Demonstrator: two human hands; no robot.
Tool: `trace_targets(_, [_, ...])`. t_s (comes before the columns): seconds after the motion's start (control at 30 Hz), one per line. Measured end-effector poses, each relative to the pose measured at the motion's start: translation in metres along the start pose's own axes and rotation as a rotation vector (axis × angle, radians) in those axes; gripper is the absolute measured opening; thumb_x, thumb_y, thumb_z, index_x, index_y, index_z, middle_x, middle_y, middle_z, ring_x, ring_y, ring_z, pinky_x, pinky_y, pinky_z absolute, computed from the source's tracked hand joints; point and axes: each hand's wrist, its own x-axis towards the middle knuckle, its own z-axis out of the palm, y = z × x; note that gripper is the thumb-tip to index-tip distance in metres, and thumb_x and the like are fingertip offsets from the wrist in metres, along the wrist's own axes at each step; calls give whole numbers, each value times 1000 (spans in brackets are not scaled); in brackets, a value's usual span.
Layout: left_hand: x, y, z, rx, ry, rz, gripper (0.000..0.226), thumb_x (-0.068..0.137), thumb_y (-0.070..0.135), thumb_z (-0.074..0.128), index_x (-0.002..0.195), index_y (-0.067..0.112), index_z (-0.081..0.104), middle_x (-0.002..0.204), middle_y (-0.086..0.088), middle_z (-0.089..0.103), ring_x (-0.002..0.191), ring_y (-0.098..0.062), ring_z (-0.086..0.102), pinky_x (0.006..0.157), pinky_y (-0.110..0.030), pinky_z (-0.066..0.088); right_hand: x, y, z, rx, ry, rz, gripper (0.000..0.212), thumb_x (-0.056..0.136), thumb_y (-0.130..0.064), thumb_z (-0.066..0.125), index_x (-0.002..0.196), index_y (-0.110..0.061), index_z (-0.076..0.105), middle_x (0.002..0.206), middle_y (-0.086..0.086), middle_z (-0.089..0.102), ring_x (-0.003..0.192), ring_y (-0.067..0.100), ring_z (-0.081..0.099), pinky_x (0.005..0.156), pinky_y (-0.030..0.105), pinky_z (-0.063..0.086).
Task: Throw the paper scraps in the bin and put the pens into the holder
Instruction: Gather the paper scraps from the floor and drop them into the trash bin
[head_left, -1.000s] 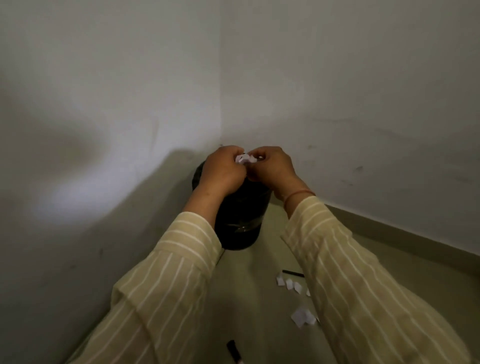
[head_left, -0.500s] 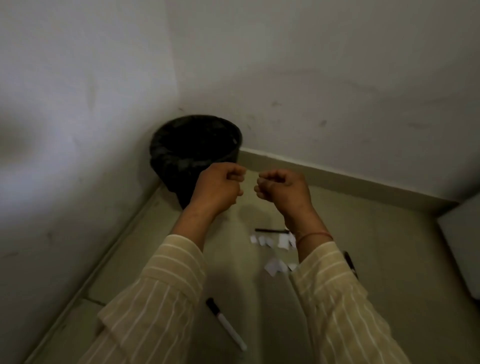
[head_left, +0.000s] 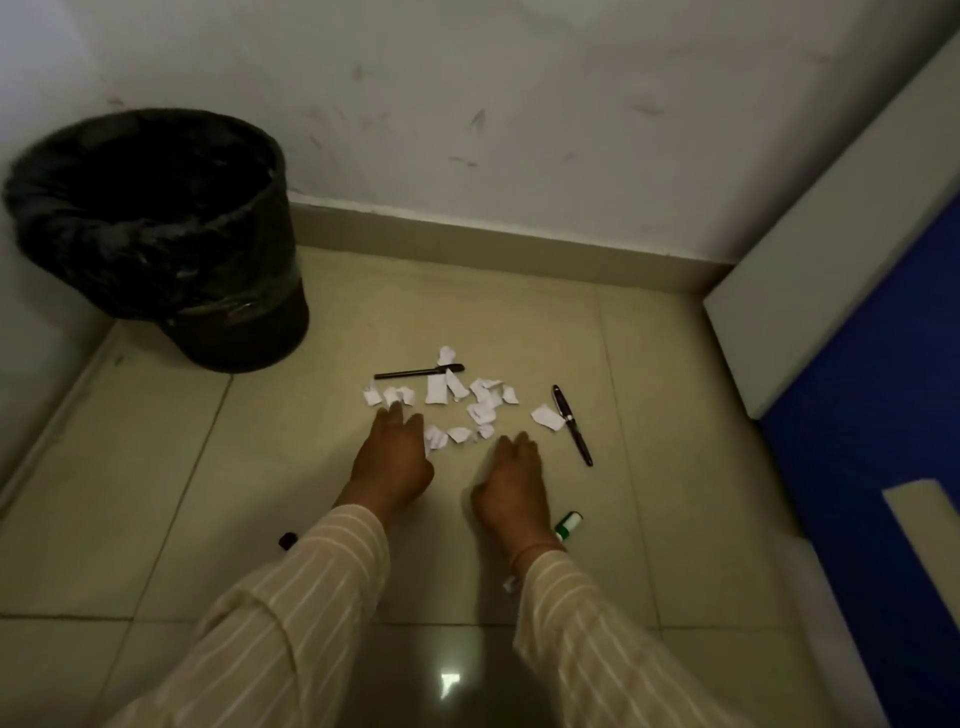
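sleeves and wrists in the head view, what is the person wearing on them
Both arms wear loose long sleeves, pale beige with thin white stripes: left sleeve, right sleeve. A thin reddish thread band circles the right wrist. The hands are bare, without gloves.

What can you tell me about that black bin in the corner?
The round black plastic bin stands upright on the beige tiled floor, tucked into the corner where two pale walls meet. A crinkled black plastic liner bag is folded over its rim and hangs partway down the outside, leaving the smooth lower body bare. Its mouth is open, with no lid; the inside is too dark to see any contents. Neither hand touches it, and the white paper scraps lie apart from it on the floor.
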Motion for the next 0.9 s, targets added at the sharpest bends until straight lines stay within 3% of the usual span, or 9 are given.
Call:
trace_targets(0.07, [-2, 3, 11, -16, 47, 18, 52, 98, 18, 54, 150, 12, 50, 167, -18, 31, 155, -36, 28, 121, -42, 33, -7, -6, 9, 59, 10, -102, 71, 95, -9, 52, 162, -4, 30, 172, 21, 24, 161, 36, 19, 132, 37, 17])
trace_targets(0.2, [-3, 8, -1, -213, 200, 83, 41, 87, 9, 65, 127, 11, 72, 130, -16, 69, 122, -37, 64, 101, -40, 51, 3, -8, 2, 329, 267, -115, 53, 86, -6, 51, 138, -7, 62, 139, 16, 65, 133, 36, 58, 113, 38, 46])
trace_targets(0.27, [1, 1, -13, -200, 245, 78, 51, 84, 6, 69, 134, 10, 68, 139, -16, 64, 130, -37, 59, 107, -41, 49, 18, -4, -15, 304, 293, -60, 57, 87, -6, 58, 144, -6, 55, 147, 18, 58, 139, 37, 52, 114, 41, 46])
trace_targets(0.37, [10, -15, -31, -44, 142, 10, 71, 88, 5, 62, 156, 15, 45, 169, -15, 31, 155, -34, 31, 123, -42, 33, 35, 6, -30, 73, 103, 20, 77, 94, -12, 62, 162, -1, 26, 168, 23, 29, 156, 38, 29, 126, 42, 31])
trace_targets(0.47, [13, -23, -33, 48, -1, -4, 78, 91, 9, 59, 163, 15, 30, 173, -14, 18, 159, -30, 23, 125, -39, 28, 27, 6, -18, 3, 66, -22, 67, 95, -14, 55, 157, 1, 35, 161, 25, 39, 150, 40, 38, 123, 42, 35])
trace_targets(0.57, [4, -19, -21, -25, 26, 15, 70, 90, 17, 64, 157, 15, 42, 165, -14, 39, 151, -31, 39, 119, -37, 35, 5, -9, 8, 127, 104, -159, 48, 86, -4, 52, 133, -4, 61, 135, 21, 63, 125, 39, 59, 104, 40, 50])
trace_targets(0.67, [-8, 1, -13, -203, 111, 67, 54, 86, 22, 64, 140, 14, 61, 135, -13, 68, 125, -36, 61, 101, -38, 49, 7, -16, 9, 234, 261, -179, 30, 82, -3, 57, 110, -6, 68, 108, 18, 70, 103, 39, 66, 81, 40, 54])
trace_targets(0.77, [-11, 8, -11, -188, 153, 90, 66, 78, 3, 67, 143, 13, 58, 131, -16, 66, 122, -39, 60, 98, -39, 50, 24, -11, -11, 162, 280, -133, 52, 82, -7, 63, 134, -7, 61, 128, 18, 64, 119, 39, 57, 95, 43, 52])
trace_targets(0.9, [-1, -2, -24, -20, 42, 14, 91, 72, 14, 79, 155, 22, 43, 143, -14, 46, 129, -37, 55, 102, -42, 52, 42, -11, -25, -65, -56, -103, 82, 84, -27, 73, 156, -22, 35, 153, 14, 34, 138, 40, 42, 108, 49, 49])
